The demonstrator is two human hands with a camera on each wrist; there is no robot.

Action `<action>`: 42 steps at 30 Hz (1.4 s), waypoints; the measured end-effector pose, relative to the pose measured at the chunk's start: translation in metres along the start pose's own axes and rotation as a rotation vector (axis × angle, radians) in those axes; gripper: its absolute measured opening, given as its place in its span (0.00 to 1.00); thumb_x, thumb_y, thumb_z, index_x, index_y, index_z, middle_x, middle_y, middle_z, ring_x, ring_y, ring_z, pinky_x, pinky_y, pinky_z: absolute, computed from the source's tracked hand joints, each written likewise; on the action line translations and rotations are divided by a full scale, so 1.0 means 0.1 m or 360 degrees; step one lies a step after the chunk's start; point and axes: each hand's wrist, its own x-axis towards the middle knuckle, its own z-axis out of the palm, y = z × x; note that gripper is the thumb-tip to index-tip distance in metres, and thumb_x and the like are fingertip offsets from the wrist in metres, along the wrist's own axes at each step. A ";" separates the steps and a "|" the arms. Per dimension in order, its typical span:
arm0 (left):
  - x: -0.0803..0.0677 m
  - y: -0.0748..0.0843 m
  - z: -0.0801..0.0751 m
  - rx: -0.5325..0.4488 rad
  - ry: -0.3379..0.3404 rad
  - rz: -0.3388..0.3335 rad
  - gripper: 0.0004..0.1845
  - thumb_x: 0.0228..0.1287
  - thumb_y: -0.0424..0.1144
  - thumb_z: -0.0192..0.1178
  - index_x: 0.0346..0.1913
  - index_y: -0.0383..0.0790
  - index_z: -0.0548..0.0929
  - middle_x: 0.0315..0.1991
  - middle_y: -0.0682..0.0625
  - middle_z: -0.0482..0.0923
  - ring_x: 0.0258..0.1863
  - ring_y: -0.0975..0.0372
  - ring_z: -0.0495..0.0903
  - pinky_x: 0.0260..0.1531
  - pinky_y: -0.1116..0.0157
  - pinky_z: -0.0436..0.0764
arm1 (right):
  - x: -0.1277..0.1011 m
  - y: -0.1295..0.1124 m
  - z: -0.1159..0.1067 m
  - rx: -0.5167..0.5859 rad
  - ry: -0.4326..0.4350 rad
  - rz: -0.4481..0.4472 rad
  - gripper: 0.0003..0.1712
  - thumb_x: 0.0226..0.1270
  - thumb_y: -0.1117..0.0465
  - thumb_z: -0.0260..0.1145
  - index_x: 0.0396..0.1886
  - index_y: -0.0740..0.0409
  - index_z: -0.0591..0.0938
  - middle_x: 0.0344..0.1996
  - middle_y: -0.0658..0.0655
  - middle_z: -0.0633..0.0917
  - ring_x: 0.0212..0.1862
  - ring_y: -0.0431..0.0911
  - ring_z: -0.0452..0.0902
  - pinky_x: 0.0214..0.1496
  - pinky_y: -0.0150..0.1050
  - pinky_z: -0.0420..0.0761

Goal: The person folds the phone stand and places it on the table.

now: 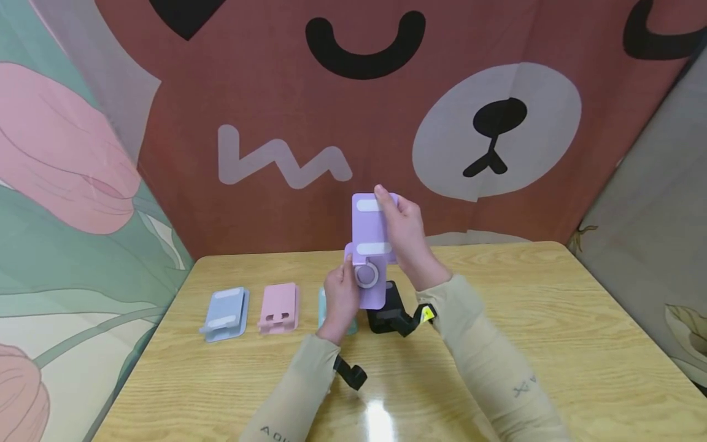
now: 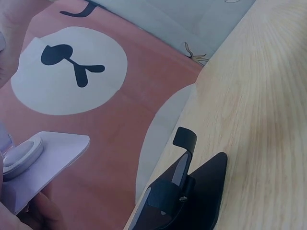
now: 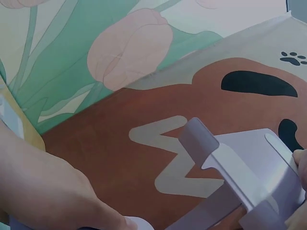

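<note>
Lilac plastic phone stand (image 1: 371,245), hinged, with two pale grip strips and a round pivot disc, is held up in the air above the far middle of the light wooden table (image 1: 552,319), clear of the surface. Right hand (image 1: 405,236) grips its upper plate, fingers curled round the right edge and a fingertip at the top corner. Left hand (image 1: 339,298) holds the lower plate from the left, thumb near the pivot disc, fingers curled behind it.

Right wrist view: lilac stand's upper plate (image 3: 249,167) seen edge-on with its raised lip; a fingertip rests on its right edge. Left wrist view: lower plate with pivot disc (image 2: 43,160) at the left edge of frame.

On the table, row from left: pale blue plastic stand (image 1: 225,314), pink plastic stand (image 1: 279,308), a teal stand (image 1: 322,306) mostly hidden behind the left hand, black plastic stand (image 1: 389,310) just below the lifted one. Black stand (image 2: 187,191) lies well apart from the table edge in the left wrist view.

Behind the table: brown bear-face cloth backdrop (image 1: 353,110); tulip-print cloth (image 1: 66,184) at left.
</note>
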 end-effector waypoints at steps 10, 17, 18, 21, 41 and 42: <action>0.01 -0.01 0.01 -0.0014 0.0070 -0.0109 0.30 0.80 0.44 0.52 0.13 0.43 0.67 0.16 0.49 0.71 0.22 0.59 0.75 0.23 0.58 0.81 | -0.13 0.11 0.05 0.0060 0.0038 -0.0052 0.29 0.74 0.35 0.58 0.40 0.57 0.80 0.33 0.59 0.81 0.35 0.50 0.77 0.36 0.44 0.78; 0.02 0.00 0.01 -0.0110 0.0127 -0.0142 0.28 0.80 0.44 0.52 0.16 0.38 0.74 0.19 0.45 0.77 0.25 0.58 0.77 0.27 0.58 0.82 | -0.17 0.17 0.10 0.0087 0.0069 -0.0044 0.29 0.75 0.34 0.57 0.44 0.57 0.81 0.37 0.60 0.81 0.38 0.51 0.77 0.38 0.46 0.79; 0.03 0.00 0.00 -0.0114 0.0126 -0.0142 0.28 0.80 0.43 0.52 0.16 0.39 0.74 0.20 0.45 0.78 0.25 0.58 0.78 0.27 0.58 0.82 | -0.18 0.17 0.10 0.0078 0.0060 -0.0042 0.30 0.74 0.34 0.57 0.45 0.57 0.81 0.38 0.60 0.82 0.39 0.52 0.77 0.39 0.46 0.79; 0.03 0.02 -0.02 -0.0126 0.0116 -0.0144 0.27 0.80 0.43 0.51 0.17 0.39 0.75 0.20 0.45 0.79 0.25 0.58 0.79 0.28 0.58 0.82 | -0.21 0.20 0.11 0.0067 0.0036 -0.0033 0.31 0.74 0.33 0.56 0.48 0.57 0.81 0.40 0.60 0.82 0.41 0.53 0.77 0.41 0.48 0.79; 0.01 0.00 -0.08 -0.0209 0.0040 -0.0137 0.27 0.82 0.46 0.49 0.24 0.35 0.82 0.20 0.49 0.79 0.20 0.63 0.74 0.20 0.68 0.74 | -0.31 0.38 0.13 0.0049 0.0015 0.0141 0.32 0.74 0.33 0.57 0.49 0.57 0.82 0.41 0.60 0.82 0.42 0.52 0.78 0.41 0.47 0.80; 0.01 0.00 -0.08 -0.0210 0.0039 -0.0133 0.27 0.82 0.46 0.49 0.24 0.35 0.81 0.20 0.49 0.79 0.20 0.63 0.74 0.20 0.68 0.72 | -0.31 0.39 0.14 0.0042 0.0018 0.0148 0.32 0.74 0.33 0.57 0.48 0.57 0.82 0.41 0.60 0.82 0.42 0.52 0.78 0.41 0.47 0.80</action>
